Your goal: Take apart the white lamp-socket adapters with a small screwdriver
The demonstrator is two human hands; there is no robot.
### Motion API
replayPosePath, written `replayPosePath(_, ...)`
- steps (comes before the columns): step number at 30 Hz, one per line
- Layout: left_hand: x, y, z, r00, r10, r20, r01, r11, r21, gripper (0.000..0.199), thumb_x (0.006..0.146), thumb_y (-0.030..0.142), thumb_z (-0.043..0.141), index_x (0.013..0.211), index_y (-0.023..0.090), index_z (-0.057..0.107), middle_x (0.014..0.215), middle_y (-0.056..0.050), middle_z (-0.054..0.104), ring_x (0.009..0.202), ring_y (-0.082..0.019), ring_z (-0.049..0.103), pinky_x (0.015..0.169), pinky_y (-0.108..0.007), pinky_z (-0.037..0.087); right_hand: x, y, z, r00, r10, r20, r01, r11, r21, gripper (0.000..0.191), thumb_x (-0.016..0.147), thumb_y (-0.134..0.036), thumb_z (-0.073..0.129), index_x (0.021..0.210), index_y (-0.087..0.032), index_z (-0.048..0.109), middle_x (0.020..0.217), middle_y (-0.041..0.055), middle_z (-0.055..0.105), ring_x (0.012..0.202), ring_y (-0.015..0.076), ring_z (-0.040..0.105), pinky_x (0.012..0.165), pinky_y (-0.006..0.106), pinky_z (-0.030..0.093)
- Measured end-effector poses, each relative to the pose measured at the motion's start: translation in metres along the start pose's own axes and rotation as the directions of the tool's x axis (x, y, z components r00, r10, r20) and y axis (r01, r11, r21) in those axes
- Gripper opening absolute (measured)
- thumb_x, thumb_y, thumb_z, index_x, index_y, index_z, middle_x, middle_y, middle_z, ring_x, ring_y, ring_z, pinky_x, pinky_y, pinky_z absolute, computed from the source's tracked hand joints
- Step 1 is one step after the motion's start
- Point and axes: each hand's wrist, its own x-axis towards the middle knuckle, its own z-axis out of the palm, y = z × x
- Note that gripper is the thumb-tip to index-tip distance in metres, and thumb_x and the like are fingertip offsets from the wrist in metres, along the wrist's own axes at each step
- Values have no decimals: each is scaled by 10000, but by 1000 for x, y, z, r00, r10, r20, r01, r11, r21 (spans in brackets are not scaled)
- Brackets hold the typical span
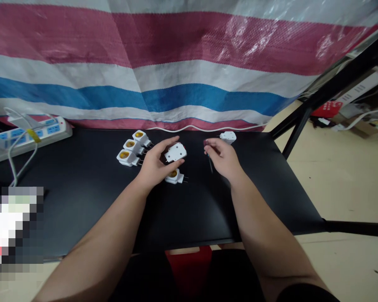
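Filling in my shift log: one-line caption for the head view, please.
Over a black table, left hand holding a white plastic piece, right hand a slim tool.

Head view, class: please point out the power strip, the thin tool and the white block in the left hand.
Power strip (52, 137): head view, front of its casing.
Thin tool (210, 162): head view, its shaft.
White block (175, 152): head view, its face with holes.

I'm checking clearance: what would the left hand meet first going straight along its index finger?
Likely the thin white cable running in front of the multicoloured striped plastic sheet; depth is unclear, so the left hand might clear it and meet the sheet.
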Motion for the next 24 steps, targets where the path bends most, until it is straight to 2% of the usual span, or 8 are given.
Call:
replayPosePath(2, -1, 3, 1, 1000, -21, 20, 21, 1000, 5, 599, 870, 312, 894, 1424, 224, 685, 1279, -129, 787, 1135, -287, 768, 958, -435, 627, 0, -6, 5, 990, -76, -122, 115, 929, 351, 233, 1005, -451, 663, 1154, -272, 648, 1048, 39, 791, 887, 214, 814, 815, 412, 681)
replayPosePath(3, -1, 5, 1, 999, -14, 30, 13, 999, 43, 550, 865, 297, 891, 1379, 220, 713, 1244, -123, 800, 1101, -283, 771, 953, -441, 627, 0, -9, 7, 977, -88, -195, 170, 875, 453, 258, 1003, -486, 676, 1154, -286, 612, 1043, 25, 785, 876, 205, 821, 814, 404, 697)
replayPosePath(5, 0, 10, 0, 997, 54, 59, -62, 988, 144, 458, 851, 271, 897, 1288, 221, 769, 1189, -108, 816, 1086, -282, 760, 997, -468, 608, -3, -17, 11, 945, -107, -309, 264, 807, 529, 295, 1001, -510, 709, 1150, -307, 556, 1057, 5, 787, 899, 197, 836, 867, 409, 717)
replayPosePath(8, 1, 14, -1, 982, 153, 107, -171, 969, 177, 437, 857, 255, 899, 1279, 229, 791, 1233, -105, 815, 1182, -291, 746, 1085, -480, 576, -12, -29, 18, 922, -166, -349, 338, 786, 518, 335, 999, -498, 753, 1156, -322, 516, 1093, -5, 795, 956, 204, 848, 935, 437, 727)
replayPosePath(13, 2, 12, 1, 973, 179, 147, -197, 973, 123, 454, 885, 281, 896, 1320, 211, 785, 1148, -111, 805, 1021, -239, 771, 885, -373, 629, -33, -51, 26, 924, -180, -338, 304, 883, 359, 306, 997, -432, 769, 1105, -317, 506, 1059, 6, 788, 961, 229, 851, 930, 471, 742)
replayPosePath(18, 2, 12, 2, 953, 251, 172, -280, 945, 169, 445, 927, 292, 866, 1356, 224, 767, 1155, -117, 810, 1017, -245, 771, 899, -396, 643, -41, -62, 25, 919, -147, -365, 253, 932, 260, 313, 959, -366, 807, 1067, -314, 519, 1014, 10, 721, 1011, 256, 842, 973, 506, 736)
replayPosePath(20, 1, 16, 1, 947, 272, 171, -303, 933, 196, 433, 944, 291, 847, 1365, 234, 761, 1203, -119, 814, 1054, -254, 779, 925, -407, 650, -40, -60, 25, 903, -159, -399, 273, 929, 248, 297, 969, -375, 787, 1105, -314, 530, 981, 4, 710, 983, 253, 841, 962, 508, 738)
replayPosePath(24, 0, 21, 2, 930, 318, 183, -358, 895, 265, 394, 958, 313, 837, 1339, 243, 769, 1234, -114, 828, 1126, -278, 792, 1001, -452, 644, -37, -53, 28, 835, -212, -508, 321, 937, 136, 310, 960, -439, 784, 1101, -319, 535, 985, 22, 690, 887, 259, 829, 861, 509, 744)
